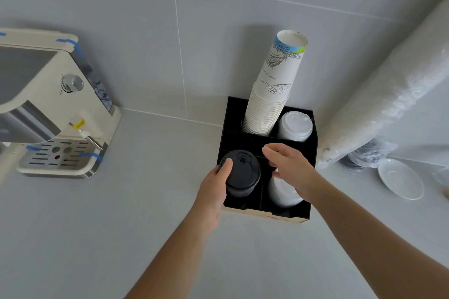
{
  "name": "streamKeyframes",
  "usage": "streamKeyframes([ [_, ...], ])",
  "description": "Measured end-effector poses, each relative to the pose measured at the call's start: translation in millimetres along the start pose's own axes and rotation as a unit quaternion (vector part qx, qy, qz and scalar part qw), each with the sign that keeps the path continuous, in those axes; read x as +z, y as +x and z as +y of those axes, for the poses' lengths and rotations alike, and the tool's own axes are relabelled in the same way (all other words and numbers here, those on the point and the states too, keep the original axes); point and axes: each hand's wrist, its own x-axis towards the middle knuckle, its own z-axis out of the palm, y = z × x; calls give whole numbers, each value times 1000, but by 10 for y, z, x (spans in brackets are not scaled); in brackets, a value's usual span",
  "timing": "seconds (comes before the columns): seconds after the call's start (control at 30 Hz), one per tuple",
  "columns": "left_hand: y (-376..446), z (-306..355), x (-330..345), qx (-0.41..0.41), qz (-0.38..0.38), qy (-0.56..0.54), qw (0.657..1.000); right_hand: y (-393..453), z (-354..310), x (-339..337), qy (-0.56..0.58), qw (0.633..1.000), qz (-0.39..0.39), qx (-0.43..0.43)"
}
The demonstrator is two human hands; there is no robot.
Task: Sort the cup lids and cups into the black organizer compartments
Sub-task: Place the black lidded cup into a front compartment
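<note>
The black organizer (233, 114) stands on the grey counter against the tiled wall. A tall stack of white paper cups (272, 94) fills its back left compartment, and a stack of white lids (295, 126) its back right. My left hand (216, 182) grips a stack of black lids (243, 172) in the front left compartment, thumb on top. My right hand (289, 167) hovers over the front right compartment with relaxed fingers, partly hiding a stack of white lids (281, 192) there.
A cream espresso machine (56, 109) stands at the left. A long plastic-wrapped sleeve of cups (388, 94) leans on the wall at the right, with a white saucer (401, 178) on the counter below it.
</note>
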Motion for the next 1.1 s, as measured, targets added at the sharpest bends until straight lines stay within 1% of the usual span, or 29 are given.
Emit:
streamKeyframes([
  [0.1, -9, -49, 18, -2, -3, 8, 1000, -11, 10, -25, -8, 1000, -9, -13],
  [0.23, 28, 9, 118, 10, 8, 29, 1000, 35, 28, 118, -49, 997, -47, -38],
  [0.3, 105, 42, 154, 18, 12, 33, 999, 86, 25, 165, -63, 996, -32, -49],
  [0.4, 190, 98, 181, 1, 1, 36, 999, 152, 4, 140, -57, 997, 0, -43],
  [0.53, 148, 155, 178, -20, -23, 35, 999, 193, 25, 104, -16, 1000, 0, -24],
  [0.63, 190, 113, 196, -43, -36, 9, 998, 241, 33, 113, -2, 1000, 5, -21],
  [0.73, 254, 54, 209, -68, -21, 7, 997, 260, 39, 106, 6, 1000, 13, -13],
  [0.87, 324, 43, 253, -76, 8, 27, 997, 241, 70, 82, 13, 1000, 11, -5],
  [1.1, 378, 89, 251, -96, 7, 52, 994, 228, 188, 102, -34, 998, -27, -38],
])
